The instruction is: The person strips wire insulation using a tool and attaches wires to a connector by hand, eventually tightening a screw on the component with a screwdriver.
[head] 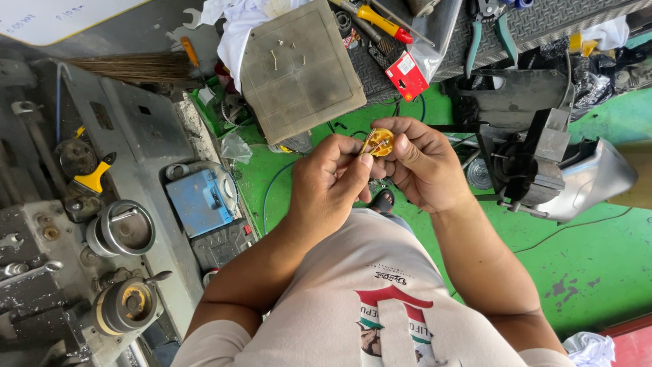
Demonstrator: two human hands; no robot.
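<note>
Both my hands meet in the middle of the head view, above a green floor. My right hand point(422, 163) pinches a small round yellow-orange part point(380, 141) between thumb and fingers. My left hand point(327, 182) presses a thin metal pin or tool against the left side of that part, thumb and forefinger closed on it. The pin is mostly hidden by my fingers.
A grey metal machine bed point(115, 156) with round fittings and a blue box point(198, 198) lies at left. A square dirty tray point(299, 68) sits ahead, with screwdrivers point(380, 20), green-handled pliers point(490, 30) and a red packet point(406, 75) nearby. A bench vise point(536, 163) stands at right.
</note>
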